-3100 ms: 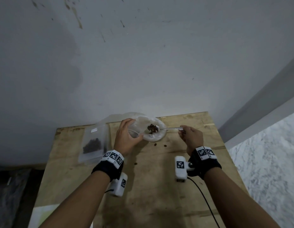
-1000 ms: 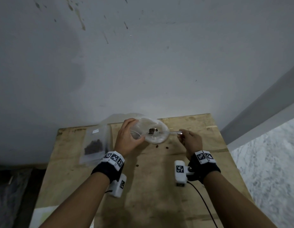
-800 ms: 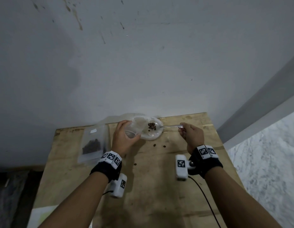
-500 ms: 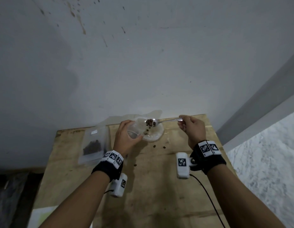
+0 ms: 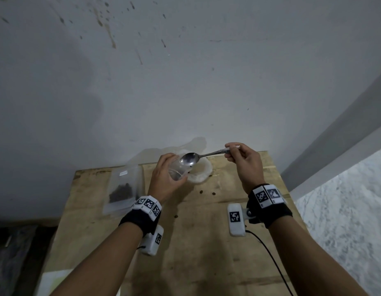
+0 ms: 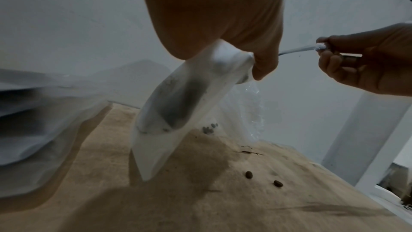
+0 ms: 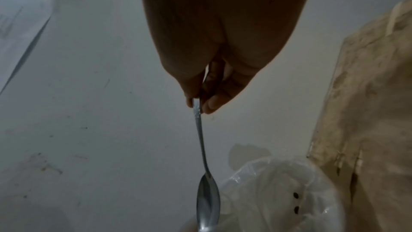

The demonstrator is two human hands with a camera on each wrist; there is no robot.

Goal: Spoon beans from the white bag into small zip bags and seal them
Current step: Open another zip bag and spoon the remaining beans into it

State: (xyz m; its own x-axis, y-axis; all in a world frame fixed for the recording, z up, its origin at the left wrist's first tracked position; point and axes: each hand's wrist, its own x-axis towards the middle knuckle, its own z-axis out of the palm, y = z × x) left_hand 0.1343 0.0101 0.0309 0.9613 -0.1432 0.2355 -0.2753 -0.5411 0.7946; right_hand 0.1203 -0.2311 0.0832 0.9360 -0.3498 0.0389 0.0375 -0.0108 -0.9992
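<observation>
Beans (image 5: 120, 191): dark heap inside a filled zip bag (image 5: 122, 184) lying flat at counter (image 5: 198, 242) left; its small white label unreadable. Left hand (image 5: 166, 180) curls round the mouth of a small zip bag (image 6: 178, 105), hanging, dark contents low. White bag (image 5: 201, 171) sits just behind. Right hand (image 5: 246, 163) pinches spoon (image 5: 190, 159) handle, bowl empty, tilted over the small bag. Loose beans (image 5: 207, 192) on counter.

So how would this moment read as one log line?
left hand holds small zip bag open | right hand tips spoon over it | spoon bowl empty
</observation>
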